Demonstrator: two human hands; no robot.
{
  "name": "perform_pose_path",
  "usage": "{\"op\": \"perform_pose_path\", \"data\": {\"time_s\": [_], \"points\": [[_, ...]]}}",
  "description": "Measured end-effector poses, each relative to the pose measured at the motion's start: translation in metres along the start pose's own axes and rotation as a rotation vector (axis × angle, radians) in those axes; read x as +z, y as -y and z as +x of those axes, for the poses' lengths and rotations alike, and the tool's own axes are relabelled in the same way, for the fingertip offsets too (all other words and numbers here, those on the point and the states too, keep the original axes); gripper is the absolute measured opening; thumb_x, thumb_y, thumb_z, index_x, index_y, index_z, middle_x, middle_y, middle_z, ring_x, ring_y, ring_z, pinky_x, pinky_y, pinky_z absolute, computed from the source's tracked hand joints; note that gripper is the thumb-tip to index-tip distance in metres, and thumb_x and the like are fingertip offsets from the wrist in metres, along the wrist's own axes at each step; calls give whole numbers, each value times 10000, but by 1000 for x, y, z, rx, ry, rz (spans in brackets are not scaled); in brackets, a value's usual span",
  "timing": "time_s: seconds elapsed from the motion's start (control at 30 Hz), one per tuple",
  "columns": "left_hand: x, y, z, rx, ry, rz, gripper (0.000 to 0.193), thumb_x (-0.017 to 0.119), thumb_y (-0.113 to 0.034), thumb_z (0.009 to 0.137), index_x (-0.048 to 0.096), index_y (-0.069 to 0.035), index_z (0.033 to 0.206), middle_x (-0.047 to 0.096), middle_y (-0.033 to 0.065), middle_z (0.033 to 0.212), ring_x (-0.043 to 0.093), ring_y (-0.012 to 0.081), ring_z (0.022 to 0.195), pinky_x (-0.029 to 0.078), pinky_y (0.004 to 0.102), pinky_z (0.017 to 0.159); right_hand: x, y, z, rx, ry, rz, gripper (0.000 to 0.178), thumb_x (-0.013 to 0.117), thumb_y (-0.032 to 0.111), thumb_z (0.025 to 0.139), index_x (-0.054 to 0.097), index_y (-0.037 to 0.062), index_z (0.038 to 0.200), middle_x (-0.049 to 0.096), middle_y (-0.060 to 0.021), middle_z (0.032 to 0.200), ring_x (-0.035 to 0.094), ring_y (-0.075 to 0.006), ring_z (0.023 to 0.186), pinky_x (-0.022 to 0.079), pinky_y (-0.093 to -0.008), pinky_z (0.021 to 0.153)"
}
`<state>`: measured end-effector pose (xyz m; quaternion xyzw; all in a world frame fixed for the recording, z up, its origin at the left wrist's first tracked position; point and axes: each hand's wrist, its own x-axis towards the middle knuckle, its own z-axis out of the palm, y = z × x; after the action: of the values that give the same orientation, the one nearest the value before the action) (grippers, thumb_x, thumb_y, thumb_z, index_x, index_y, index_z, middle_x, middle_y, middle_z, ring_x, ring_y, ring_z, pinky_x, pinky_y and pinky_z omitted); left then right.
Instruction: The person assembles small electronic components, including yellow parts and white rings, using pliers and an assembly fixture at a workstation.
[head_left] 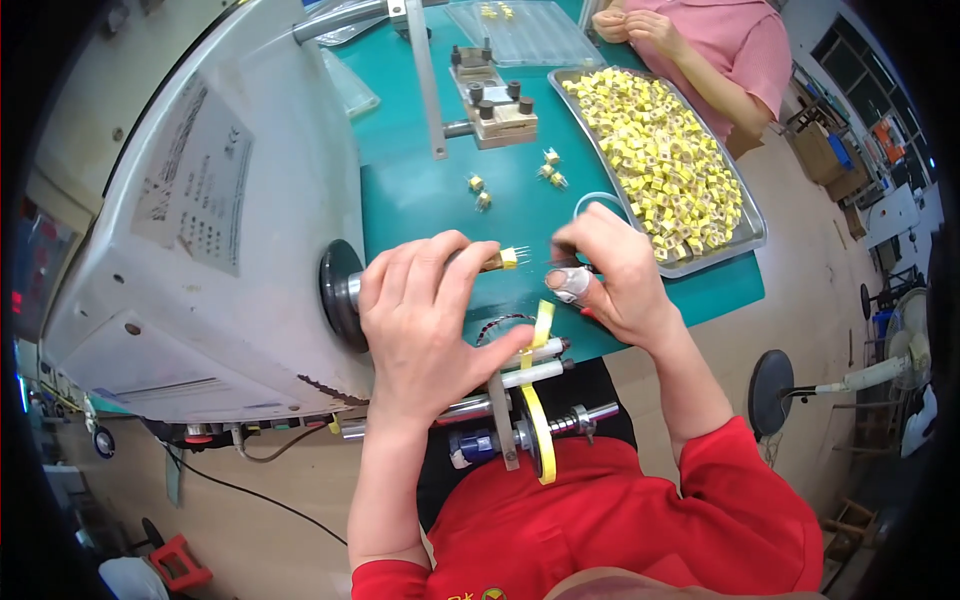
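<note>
My left hand (pixel 425 305) is curled over the shaft behind the machine's black disc (pixel 342 295), thumb stretched apart. A small yellow-wrapped coil bobbin (pixel 509 258) with metal pins shows at its index fingertip, on the shaft's end. Just right of the pins, my right hand (pixel 615 275) is closed around a small dark hand tool with a red part (pixel 588 313); the fingers mostly cover it. White tape wraps that thumb. Below the hands, a strip of yellow tape (pixel 543 322) runs up from its roll (pixel 546 455) over white rollers (pixel 533 373).
The grey machine housing (pixel 250 250) fills the left. A metal tray (pixel 755 235) heaped with yellow bobbins stands right, and several loose bobbins (pixel 484 200) lie on the green mat (pixel 410 200). A clamp block (pixel 505 125) overhangs it. Another person's hands (pixel 640 28) are beyond the tray.
</note>
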<state>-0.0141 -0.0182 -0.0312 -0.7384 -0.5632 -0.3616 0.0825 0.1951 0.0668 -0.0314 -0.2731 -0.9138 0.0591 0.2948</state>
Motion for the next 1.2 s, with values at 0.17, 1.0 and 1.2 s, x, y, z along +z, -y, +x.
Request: {"op": "perform_pose_path", "data": {"time_s": [0.17,1.0,1.2], "points": [[10,-6,8,14,-74,6,606,818,-107,673,599,-119,1239,663,50,1120,618,256,1049,398,410,991,13,3,20,128,-52,482,413,780,119,785,647,21,1163,699,-128,1038,692,-236,910,563,-328,763],[6,0,-1,44,-11,97,377,768,-75,749,653,-112,1106,630,43,1087,591,252,1039,395,413,954,-49,-16,-19,464,-232,1013,195,606,134,973,702,-9,882,709,-88,860,658,-194,804,508,-345,820],[7,1,-2,68,-50,171,360,743,-63,771,666,-135,1115,632,30,1083,598,235,1037,401,416,953,-67,65,-1,-191,-136,1500,167,804,97,838,743,-11,951,725,-99,910,686,-199,770,436,-300,605]]}}
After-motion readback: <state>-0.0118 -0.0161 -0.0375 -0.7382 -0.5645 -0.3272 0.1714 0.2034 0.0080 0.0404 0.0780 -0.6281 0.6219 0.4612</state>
